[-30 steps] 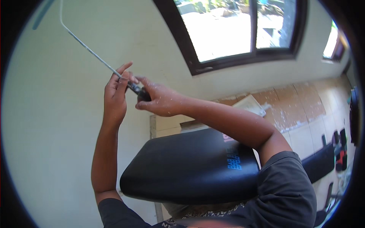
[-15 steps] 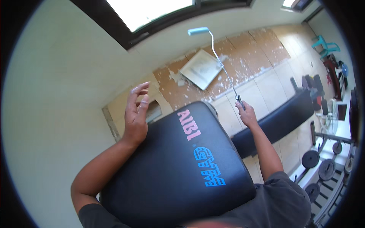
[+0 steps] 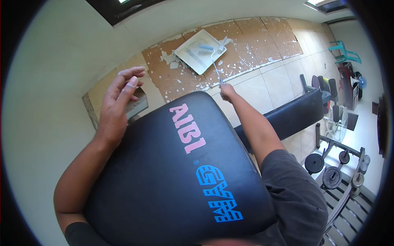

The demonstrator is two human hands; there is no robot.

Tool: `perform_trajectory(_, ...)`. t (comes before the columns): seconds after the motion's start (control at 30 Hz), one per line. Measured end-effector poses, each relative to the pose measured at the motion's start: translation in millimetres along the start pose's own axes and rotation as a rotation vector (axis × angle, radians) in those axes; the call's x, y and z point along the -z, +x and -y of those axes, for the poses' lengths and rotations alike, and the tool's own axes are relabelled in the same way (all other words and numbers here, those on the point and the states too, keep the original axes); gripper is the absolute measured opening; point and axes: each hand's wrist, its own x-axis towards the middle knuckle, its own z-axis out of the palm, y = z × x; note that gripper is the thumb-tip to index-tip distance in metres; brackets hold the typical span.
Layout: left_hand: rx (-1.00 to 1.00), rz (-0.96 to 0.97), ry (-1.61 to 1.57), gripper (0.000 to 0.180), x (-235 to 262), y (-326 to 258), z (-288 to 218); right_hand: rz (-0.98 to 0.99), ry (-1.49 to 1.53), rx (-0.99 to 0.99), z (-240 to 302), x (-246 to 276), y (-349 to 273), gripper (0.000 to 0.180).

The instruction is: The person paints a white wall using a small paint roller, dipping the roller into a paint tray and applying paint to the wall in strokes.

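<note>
My right hand (image 3: 228, 92) grips a paint roller (image 3: 216, 69) by its handle, arm stretched forward. The roller's pale blue sleeve appears over the white paint tray (image 3: 193, 64); whether it touches the tray I cannot tell. This tray lies at an angle on brown cardboard (image 3: 256, 43) spattered with white paint. My left hand (image 3: 119, 98) is raised near the far left corner of a black padded cushion (image 3: 152, 176), fingers apart and slightly curled, holding nothing. White smears show on its fingers.
The pale wall (image 3: 45, 102) rises on the left, with a dark window frame (image 3: 119, 12) above. A long black bench (image 3: 287, 119) stands at the right, beyond it a weight rack (image 3: 336, 143) with plates. Farther back is a turquoise chair (image 3: 344, 53).
The roller has swung down from beside the wall to over the tray. My right hand has moved left and farther away. The view has shifted; my left hand stays raised.
</note>
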Motion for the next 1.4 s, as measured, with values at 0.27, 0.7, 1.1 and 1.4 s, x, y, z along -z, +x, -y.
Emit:
perform_trajectory(0.27,0.007,-0.011,0.1,0.036,-8,1,0,0.105,0.635,-0.039,99,-72,69,0.028)
perform_trajectory(0.7,0.064,0.037,0.131,0.047,-10,3,3,0.338,0.57,-0.088,152,-135,-36,0.038)
perform_trajectory(1.1,0.094,0.072,0.113,0.044,-9,7,8,0.371,0.623,0.16,147,-102,-84,0.021)
perform_trajectory(1.4,0.09,0.072,0.073,0.04,-10,6,8,0.364,0.7,0.091,150,-126,-76,0.019)
